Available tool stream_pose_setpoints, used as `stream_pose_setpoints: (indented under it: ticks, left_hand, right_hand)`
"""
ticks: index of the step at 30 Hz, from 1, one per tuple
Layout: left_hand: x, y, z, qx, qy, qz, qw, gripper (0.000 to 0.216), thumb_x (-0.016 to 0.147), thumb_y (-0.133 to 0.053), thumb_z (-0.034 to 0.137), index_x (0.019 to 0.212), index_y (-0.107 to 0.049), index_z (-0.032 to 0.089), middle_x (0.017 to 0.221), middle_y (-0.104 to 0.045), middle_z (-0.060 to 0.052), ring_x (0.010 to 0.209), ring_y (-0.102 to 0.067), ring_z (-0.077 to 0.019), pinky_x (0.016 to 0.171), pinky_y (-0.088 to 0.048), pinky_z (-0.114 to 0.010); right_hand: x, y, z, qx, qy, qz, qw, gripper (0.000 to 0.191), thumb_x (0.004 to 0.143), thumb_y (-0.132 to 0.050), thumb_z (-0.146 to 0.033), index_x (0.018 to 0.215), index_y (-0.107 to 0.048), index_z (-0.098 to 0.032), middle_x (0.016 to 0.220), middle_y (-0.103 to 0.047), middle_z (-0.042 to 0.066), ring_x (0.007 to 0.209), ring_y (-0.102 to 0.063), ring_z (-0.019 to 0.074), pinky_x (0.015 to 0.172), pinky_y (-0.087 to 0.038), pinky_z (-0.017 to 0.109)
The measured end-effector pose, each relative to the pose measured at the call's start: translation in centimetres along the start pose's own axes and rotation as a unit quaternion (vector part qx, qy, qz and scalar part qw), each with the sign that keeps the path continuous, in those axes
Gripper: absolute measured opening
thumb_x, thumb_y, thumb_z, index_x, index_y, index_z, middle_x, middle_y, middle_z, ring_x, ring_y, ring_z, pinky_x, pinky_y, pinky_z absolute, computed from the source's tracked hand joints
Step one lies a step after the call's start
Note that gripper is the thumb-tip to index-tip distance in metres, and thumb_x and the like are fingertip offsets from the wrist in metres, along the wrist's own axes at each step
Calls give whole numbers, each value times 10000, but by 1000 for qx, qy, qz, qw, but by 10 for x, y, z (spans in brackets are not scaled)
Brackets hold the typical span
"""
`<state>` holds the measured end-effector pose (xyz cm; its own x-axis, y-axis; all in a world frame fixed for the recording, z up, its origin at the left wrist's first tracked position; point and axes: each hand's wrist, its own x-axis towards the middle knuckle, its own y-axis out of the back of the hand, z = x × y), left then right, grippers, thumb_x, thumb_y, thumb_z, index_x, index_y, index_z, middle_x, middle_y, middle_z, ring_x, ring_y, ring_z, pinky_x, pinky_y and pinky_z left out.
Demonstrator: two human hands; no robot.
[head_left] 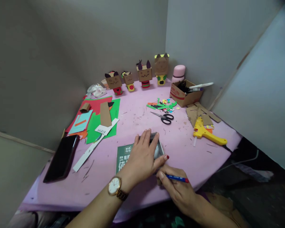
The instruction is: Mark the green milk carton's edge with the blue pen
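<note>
Green printed carton (122, 157) — mostly hidden under the flat, spread left hand (142, 156); right hand (178, 186) pinches a blue pen (177, 179).

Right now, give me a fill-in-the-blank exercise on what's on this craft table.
1. The right hand holds a blue ____.
2. The left hand presses flat on a green ____.
3. The black scissors lie on the ____ table.
4. The yellow glue gun lies to the ____ of the scissors.
Missing: pen; carton; pink; right
</note>
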<state>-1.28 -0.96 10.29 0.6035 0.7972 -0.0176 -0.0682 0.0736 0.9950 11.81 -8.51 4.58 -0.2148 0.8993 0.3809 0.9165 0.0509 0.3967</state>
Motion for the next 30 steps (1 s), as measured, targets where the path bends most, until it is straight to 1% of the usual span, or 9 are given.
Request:
stream_pose_setpoints:
  ticks: [5, 9, 15, 19, 30]
  left_hand:
    - [0, -1, -1, -8, -1, 4, 1000, 704, 900, -394, 559, 1426, -292, 102, 1490, -241, -260, 1386, -192, -369, 1090, -208, -561]
    - [0, -1, -1, -10, 1, 3, 1000, 709, 901, -379, 570, 1423, -294, 98, 1488, -240, -266, 1385, -195, -373, 1088, -209, -565]
    - [2, -1, -1, -9, 8, -6, 1000, 718, 894, -392, 579, 1428, -287, 111, 1499, -224, -255, 1390, -181, -370, 1090, -207, -568]
    - [1, -1, 0, -11, 8, -9, 1000, 716, 893, -404, 568, 1432, -278, 113, 1504, -213, -250, 1394, -173, -363, 1095, -204, -562]
    - [0, -1, -1, -10, 4, -4, 1000, 725, 895, -379, 584, 1428, -282, 103, 1498, -225, -256, 1392, -174, -367, 1091, -209, -574]
  right_hand:
    - [3, 2, 0, 10, -9, -8, 1000, 254, 942, -337, -193, 700, -405, -225, 617, -430, -36, 551, -417, 113, 543, -341, 239]
    - [3, 5, 0, 20, -25, -19, 999, 268, 948, -319, -211, 700, -419, -221, 628, -443, -29, 561, -427, 115, 551, -342, 242]
    - [1, 12, 0, 33, -78, -33, 996, 313, 960, -311, -271, 691, -461, -214, 614, -462, -25, 557, -444, 121, 545, -348, 242]
    - [-2, 16, 3, 34, -98, -35, 994, 331, 959, -316, -296, 686, -480, -207, 606, -478, -22, 550, -451, 122, 546, -349, 246]
    - [-10, 33, 8, 27, -143, -12, 989, 356, 962, -328, -356, 700, -517, -205, 623, -527, -12, 582, -508, 130, 574, -384, 246]
